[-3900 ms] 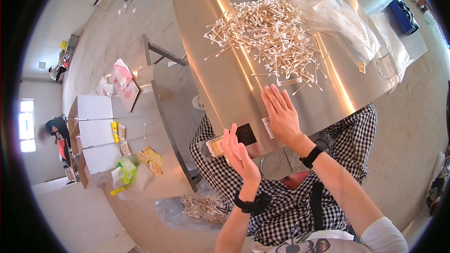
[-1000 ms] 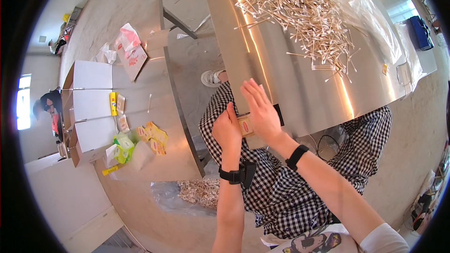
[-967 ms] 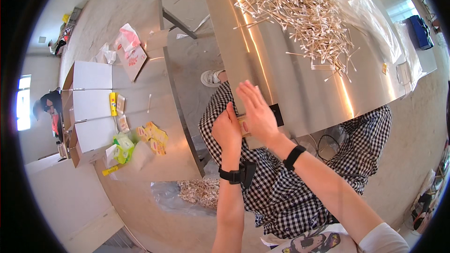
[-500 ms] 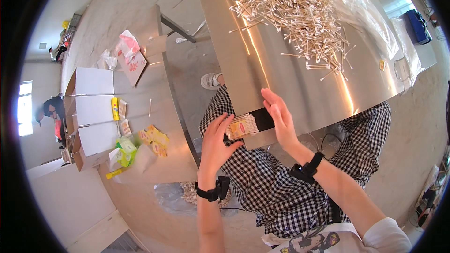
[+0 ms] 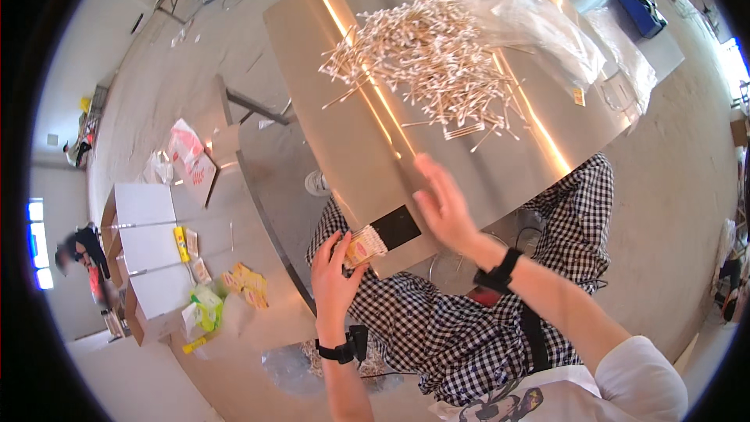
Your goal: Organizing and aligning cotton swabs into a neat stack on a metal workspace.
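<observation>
My left hand (image 5: 334, 275) grips a small pack of cotton swabs (image 5: 365, 248) between thumb and fingers, at the near left edge of the steel table (image 5: 336, 152). The pack has a yellow and red label, and white swab tips show along its end. Beside it, a black rectangle (image 5: 395, 226) lies on the table edge. To the right of that, my right hand (image 5: 447, 207) is open, fingers stretched out over the table and holding nothing. Beyond both hands spreads a big loose heap of cotton swabs (image 5: 430, 55).
Clear plastic bags (image 5: 508, 12) and a blue case (image 5: 641, 12) lie beyond the heap. On a lower side table at left are white cartons (image 5: 144, 205), a yellow tube (image 5: 181, 243), yellow packaging (image 5: 246, 284) and a green packet (image 5: 207, 309). Another person (image 5: 84, 258) is at far left.
My left hand has drawn the pack leftward, away from the black rectangle. My right hand is now farther from the pack, toward the heap. The whole view has shifted and turned.
</observation>
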Tool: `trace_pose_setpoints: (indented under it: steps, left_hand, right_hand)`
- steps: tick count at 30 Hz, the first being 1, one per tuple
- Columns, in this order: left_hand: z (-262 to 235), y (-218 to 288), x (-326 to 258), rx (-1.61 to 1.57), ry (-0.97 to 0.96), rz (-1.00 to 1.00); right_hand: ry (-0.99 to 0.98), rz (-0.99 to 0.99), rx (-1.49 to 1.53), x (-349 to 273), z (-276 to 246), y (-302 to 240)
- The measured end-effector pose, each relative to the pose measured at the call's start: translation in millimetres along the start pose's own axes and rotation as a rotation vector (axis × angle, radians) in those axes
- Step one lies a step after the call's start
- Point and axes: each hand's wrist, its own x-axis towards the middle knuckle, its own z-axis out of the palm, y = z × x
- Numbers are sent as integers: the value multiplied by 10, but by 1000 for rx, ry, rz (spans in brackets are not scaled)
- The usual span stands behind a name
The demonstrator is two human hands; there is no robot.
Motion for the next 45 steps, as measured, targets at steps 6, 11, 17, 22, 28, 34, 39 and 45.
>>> trace_pose_setpoints:
  steps: [6, 11, 17, 22, 28, 34, 39, 45]
  left_hand:
    - [-44, 241, 131, 68, -26, 77]
    - [171, 810, 454, 45, 22, 174]
    - [473, 1326, 854, 10, -34, 253]
    - [759, 1423, 1166, 60, -86, 300]
    - [846, 1401, 1390, 125, -19, 459]
    - [855, 1455, 1309, 130, 101, 386]
    - [886, 1376, 1045, 60, 103, 378]
    - [990, 1505, 1006, -29, 120, 337]
  right_hand:
    - [34, -115, -683, 435, -1251, 508]
    - [-63, -316, -719, 340, -1284, 618]
    - [-103, -464, -499, 236, -1147, 545]
    - [-106, -401, -476, 233, -1180, 499]
    - [-67, -367, -478, 237, -1152, 475]
    - [-11, -376, -552, 228, -1157, 572]
    - [36, -353, -586, 237, -1194, 560]
    - [-128, -430, -388, 213, -1189, 548]
